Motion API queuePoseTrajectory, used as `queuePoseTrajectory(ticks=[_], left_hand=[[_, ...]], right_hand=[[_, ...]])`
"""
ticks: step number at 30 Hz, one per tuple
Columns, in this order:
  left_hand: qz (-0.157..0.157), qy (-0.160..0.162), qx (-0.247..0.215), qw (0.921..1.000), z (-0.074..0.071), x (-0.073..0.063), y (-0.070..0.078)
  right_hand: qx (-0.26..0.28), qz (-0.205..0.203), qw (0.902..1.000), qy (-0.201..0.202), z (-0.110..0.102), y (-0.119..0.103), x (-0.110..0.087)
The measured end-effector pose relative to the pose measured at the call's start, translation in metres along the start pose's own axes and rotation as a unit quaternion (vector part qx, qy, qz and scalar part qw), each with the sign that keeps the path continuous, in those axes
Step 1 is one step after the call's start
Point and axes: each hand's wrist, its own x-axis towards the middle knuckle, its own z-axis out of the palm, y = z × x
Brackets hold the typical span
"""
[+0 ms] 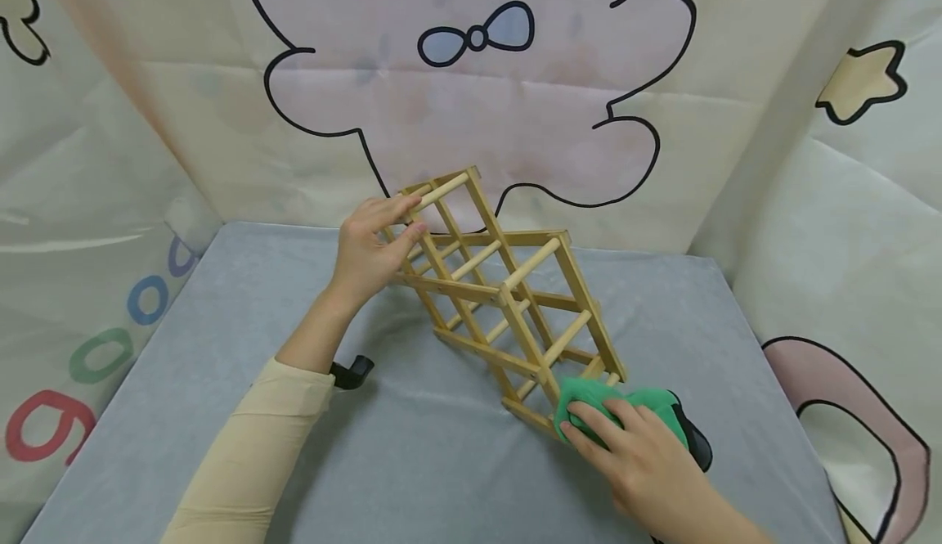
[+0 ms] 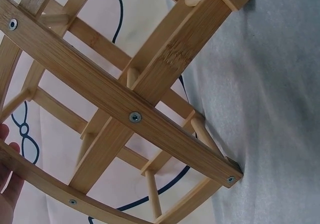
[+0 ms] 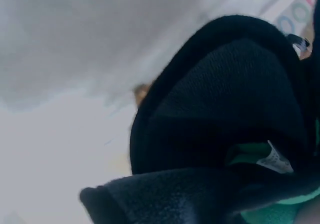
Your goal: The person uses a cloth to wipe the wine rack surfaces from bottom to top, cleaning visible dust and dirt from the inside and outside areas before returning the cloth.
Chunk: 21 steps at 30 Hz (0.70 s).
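Observation:
A slatted wooden rack (image 1: 480,289) with round crossbars stands tilted on the cloth-covered table, its upper end to the back left. My left hand (image 1: 371,249) grips that upper end, and its fingertips (image 2: 14,176) show by a curved slat at the left wrist view's edge. At the lower right end, my right hand (image 1: 640,454) holds a bunched green cloth (image 1: 589,397) with black trim against the rack. Close up in the right wrist view, the cloth's dark part (image 3: 225,94) hides the fingers; a white tag shows inside its fold.
Grey-blue fabric covers the table (image 1: 412,478). Pale printed sheets (image 1: 471,102) enclose the back and both sides, with the rack's upper end close to the back one. A black wrist-camera mount (image 1: 353,372) sticks out by the left wrist.

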Motion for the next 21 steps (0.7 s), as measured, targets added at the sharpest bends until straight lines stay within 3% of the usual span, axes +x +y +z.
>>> queuePoseTrajectory(ticks=[13, 21], left_hand=[[0.002, -0.001, 0.004, 1.0, 0.001, 0.0, 0.0], [0.004, 0.004, 0.001, 1.0, 0.004, -0.001, 0.0]], right_hand=[[-0.015, -0.023, 0.9996, 0.004, 0.015, 0.009, -0.039], [-0.01, -0.019, 0.9967, 0.078, 0.027, 0.032, -0.049]])
